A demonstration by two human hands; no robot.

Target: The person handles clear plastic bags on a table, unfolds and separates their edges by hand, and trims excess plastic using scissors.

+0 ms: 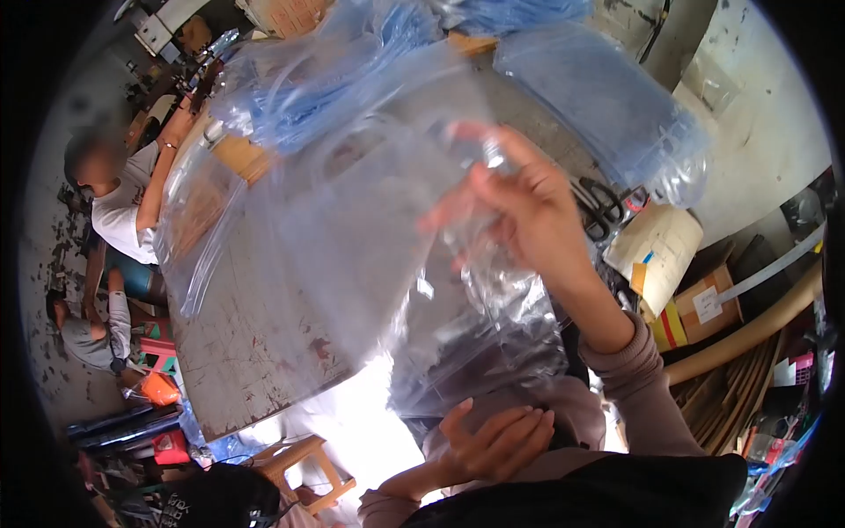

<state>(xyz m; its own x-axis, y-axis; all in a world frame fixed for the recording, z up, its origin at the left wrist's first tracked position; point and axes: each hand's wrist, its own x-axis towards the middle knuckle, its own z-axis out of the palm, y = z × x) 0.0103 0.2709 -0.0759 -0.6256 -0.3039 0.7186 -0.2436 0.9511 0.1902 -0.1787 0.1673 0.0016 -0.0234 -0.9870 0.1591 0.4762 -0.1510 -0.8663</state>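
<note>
At the far left, a co-worker in a white shirt sits beside the bench, one arm laid along its edge. Just in from there, a clear plastic pouch hangs over the edge, and beyond it lies a loose heap of bluish plastic bags. In the middle, a clear plastic bag, blurred, spreads above the bench near me; a curved strip at its top could be a handle. My left hand is low by my lap, fingers apart and lightly curled, with nothing in it. My right hand is up over the bag's right side, fingers bent and apart, plastic among them; I can't tell whether they pinch it. Crinkled, shiny plastic sags below it. I'd judge the step in hand as shifting or laying out this bag; the next move calls for a sure hold on its edge and my free hand to steady it. Further right are black-handled scissors and a flat stack of bluish bags.
</note>
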